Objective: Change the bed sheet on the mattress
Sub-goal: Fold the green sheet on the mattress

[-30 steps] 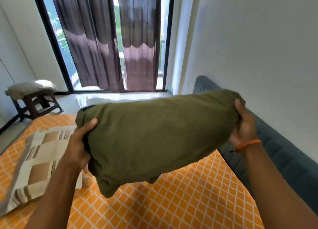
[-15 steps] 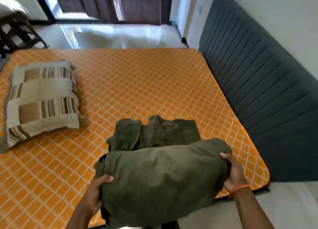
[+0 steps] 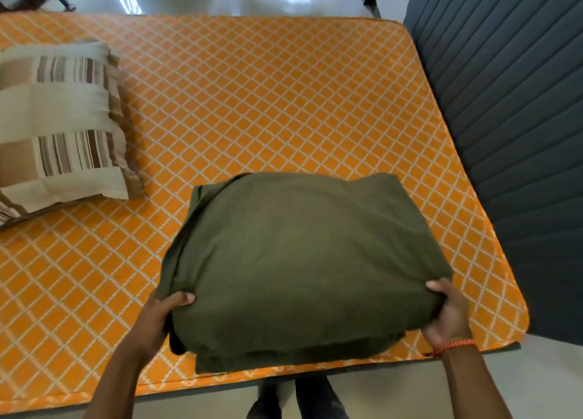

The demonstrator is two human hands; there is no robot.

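A folded olive-green bed sheet (image 3: pixel 299 261) lies as a thick bundle on the near right part of the mattress (image 3: pixel 252 103), which has an orange cover with a white diamond pattern. My left hand (image 3: pixel 161 317) grips the bundle's near left corner, thumb on top. My right hand (image 3: pixel 448 311), with an orange thread at the wrist, grips the near right corner the same way. The fingers of both hands are hidden under the cloth.
A beige and brown striped pillow (image 3: pixel 60 125) lies on the left of the mattress. A dark grey ribbed headboard (image 3: pixel 511 135) stands along the right side. Pale floor shows beyond the far edge and at my feet (image 3: pixel 299 399).
The green sheet bundle came down from chest height onto the mattress and now covers the loose green cloth seen under it half a second ago. My view tilted down from the window.
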